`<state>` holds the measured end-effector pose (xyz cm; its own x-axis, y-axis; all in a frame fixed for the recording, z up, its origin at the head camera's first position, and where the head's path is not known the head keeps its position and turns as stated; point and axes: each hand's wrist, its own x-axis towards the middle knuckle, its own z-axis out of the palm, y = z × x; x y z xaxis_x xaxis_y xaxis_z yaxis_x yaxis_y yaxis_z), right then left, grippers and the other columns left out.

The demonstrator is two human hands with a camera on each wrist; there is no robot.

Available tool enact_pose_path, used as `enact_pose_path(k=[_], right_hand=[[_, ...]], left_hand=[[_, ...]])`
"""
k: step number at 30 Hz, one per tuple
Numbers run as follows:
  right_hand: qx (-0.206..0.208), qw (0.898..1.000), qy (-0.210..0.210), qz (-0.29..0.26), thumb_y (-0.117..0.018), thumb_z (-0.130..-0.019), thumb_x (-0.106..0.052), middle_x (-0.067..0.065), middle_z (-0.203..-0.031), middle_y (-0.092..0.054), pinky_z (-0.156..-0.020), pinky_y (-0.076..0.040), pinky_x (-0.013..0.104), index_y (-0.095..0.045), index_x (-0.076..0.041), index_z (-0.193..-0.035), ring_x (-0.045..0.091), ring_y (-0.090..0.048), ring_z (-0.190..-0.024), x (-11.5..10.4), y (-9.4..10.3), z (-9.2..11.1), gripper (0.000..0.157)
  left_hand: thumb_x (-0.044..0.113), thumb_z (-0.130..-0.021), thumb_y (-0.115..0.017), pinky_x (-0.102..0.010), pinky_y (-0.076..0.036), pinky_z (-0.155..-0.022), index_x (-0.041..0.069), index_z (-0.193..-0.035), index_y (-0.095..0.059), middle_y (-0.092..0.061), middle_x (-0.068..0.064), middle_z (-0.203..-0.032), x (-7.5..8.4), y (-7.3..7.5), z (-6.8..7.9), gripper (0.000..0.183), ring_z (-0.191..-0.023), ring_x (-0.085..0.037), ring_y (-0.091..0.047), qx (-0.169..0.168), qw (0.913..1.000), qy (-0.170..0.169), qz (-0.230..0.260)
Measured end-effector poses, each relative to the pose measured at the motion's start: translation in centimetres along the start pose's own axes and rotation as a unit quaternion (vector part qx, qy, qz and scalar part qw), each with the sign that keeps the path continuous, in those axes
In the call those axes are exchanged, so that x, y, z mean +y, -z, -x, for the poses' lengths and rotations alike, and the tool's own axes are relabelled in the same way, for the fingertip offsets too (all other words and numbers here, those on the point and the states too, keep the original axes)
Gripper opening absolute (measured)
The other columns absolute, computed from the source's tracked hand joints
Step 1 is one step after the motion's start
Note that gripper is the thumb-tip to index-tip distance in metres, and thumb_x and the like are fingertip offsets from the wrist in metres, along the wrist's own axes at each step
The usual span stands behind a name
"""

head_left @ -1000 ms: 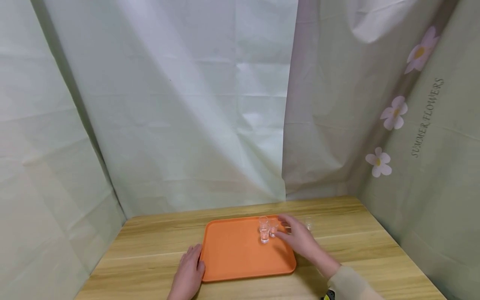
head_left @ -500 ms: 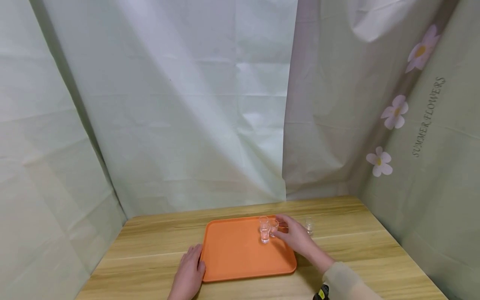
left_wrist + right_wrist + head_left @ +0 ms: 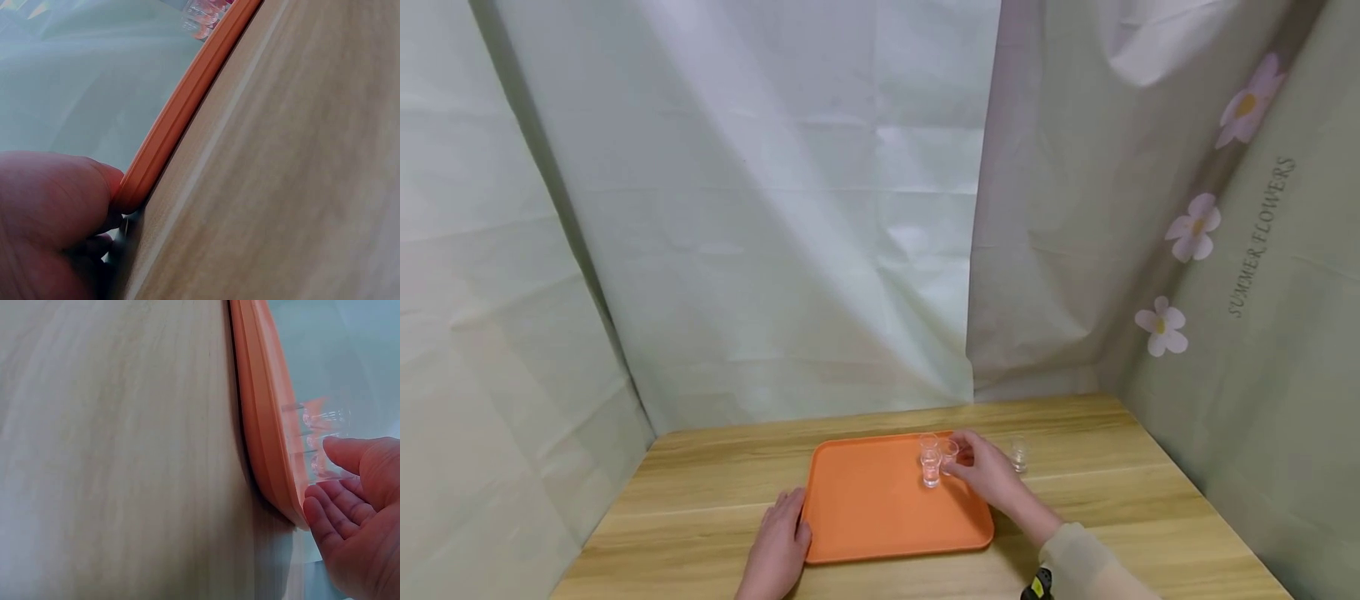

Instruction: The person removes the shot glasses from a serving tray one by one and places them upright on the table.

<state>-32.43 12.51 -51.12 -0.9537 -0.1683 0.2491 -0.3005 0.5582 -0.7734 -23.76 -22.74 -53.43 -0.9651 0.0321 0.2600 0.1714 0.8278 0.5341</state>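
A cluster of small clear shot glasses stands upright toward the far right corner of an orange tray [image 3: 880, 508]. One shot glass [image 3: 931, 475] stands in front and another [image 3: 928, 443] behind it. My right hand [image 3: 988, 473] pinches the rightmost shot glass [image 3: 948, 457] between thumb and fingers, and its base appears to be on the tray. In the right wrist view, the thumb and fingers of the right hand [image 3: 369, 500] flank the glasses. My left hand [image 3: 778, 542] rests along the tray's left edge, its thumb at the near corner.
Another clear shot glass [image 3: 1018, 455] stands on the wooden table [image 3: 700, 492], right of the tray and behind my right hand. Pale green curtains [image 3: 790, 250] hang behind and on both sides of the table.
My right hand has shifted slightly left and its fingers have come in around the rightmost glass. More of the glass on the table shows now. The left hand and tray stay put.
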Motion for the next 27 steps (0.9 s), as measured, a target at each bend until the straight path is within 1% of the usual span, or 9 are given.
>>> enact_pose_path(k=[5, 7, 12, 15, 21, 27], right_hand=[[0.0, 1.0, -0.003, 0.008, -0.081, -0.086, -0.021, 0.0, -0.103, -0.066, -0.081, -0.057, 0.035, -0.064, -0.008, -0.116, 0.016, -0.063, -0.093, -0.2, -0.2, -0.1, 0.037], [0.004, 1.0, -0.004, 0.014, -0.08, -0.087, -0.022, -0.004, -0.098, -0.065, -0.079, -0.056, 0.033, -0.064, -0.01, -0.113, 0.014, -0.062, -0.09, -0.3, -0.3, -0.3, 0.033], [0.016, 1.0, -0.002, 0.018, -0.079, -0.088, -0.02, -0.005, -0.092, -0.061, -0.074, -0.053, 0.03, -0.063, -0.014, -0.104, 0.013, -0.059, -0.085, -0.4, -0.2, -0.5, 0.024], [0.019, 1.0, -0.002, 0.016, -0.079, -0.088, -0.019, -0.005, -0.091, -0.061, -0.074, -0.054, 0.03, -0.063, -0.013, -0.104, 0.012, -0.059, -0.084, -0.4, -0.1, -0.4, 0.023], [0.031, 0.999, 0.006, 0.01, -0.079, -0.088, -0.017, -0.006, -0.094, -0.063, -0.076, -0.056, 0.03, -0.065, -0.01, -0.109, 0.011, -0.062, -0.086, -0.7, 0.3, 0.3, 0.025], [0.044, 0.999, 0.008, 0.007, -0.08, -0.087, -0.015, -0.007, -0.094, -0.066, -0.076, -0.056, 0.028, -0.068, -0.01, -0.11, 0.009, -0.064, -0.086, -1.8, 1.5, 1.3, 0.026]], left_hand=[[0.001, -0.093, -0.059, -0.063, -0.028, -0.115, -0.011, -0.139, -0.052, -0.053, -0.03, -0.141, -0.2, 0.1, 0.0, 0.048, -0.138, -0.049, -0.039, -0.003, 1.0, 0.001, 0.0], [0.001, -0.093, -0.059, -0.063, -0.028, -0.115, -0.011, -0.138, -0.053, -0.053, -0.03, -0.14, -0.2, 0.3, -0.1, 0.047, -0.138, -0.05, -0.039, 0.002, 1.0, -0.004, -0.002], [0.002, -0.094, -0.059, -0.063, -0.028, -0.115, -0.01, -0.139, -0.053, -0.053, -0.03, -0.141, 0.0, 0.6, -0.4, 0.046, -0.138, -0.049, -0.039, 0.009, 0.9998, -0.015, -0.007], [0.001, -0.093, -0.06, -0.063, -0.028, -0.115, -0.011, -0.138, -0.053, -0.053, -0.03, -0.14, 0.1, 0.6, -0.4, 0.047, -0.138, -0.05, -0.039, 0.008, 0.9999, -0.013, -0.008], [0.003, -0.095, -0.058, -0.062, -0.027, -0.116, -0.009, -0.14, -0.052, -0.052, -0.029, -0.142, 0.1, 0.4, -0.2, 0.047, -0.139, -0.048, -0.038, -0.001, 1.0, 0.003, -0.003], [0.0, -0.093, -0.059, -0.063, -0.03, -0.114, -0.011, -0.137, -0.054, -0.055, -0.029, -0.139, -0.1, 0.2, 0.2, 0.046, -0.136, -0.05, -0.04, 0.012, 0.9999, -0.009, -0.001]])
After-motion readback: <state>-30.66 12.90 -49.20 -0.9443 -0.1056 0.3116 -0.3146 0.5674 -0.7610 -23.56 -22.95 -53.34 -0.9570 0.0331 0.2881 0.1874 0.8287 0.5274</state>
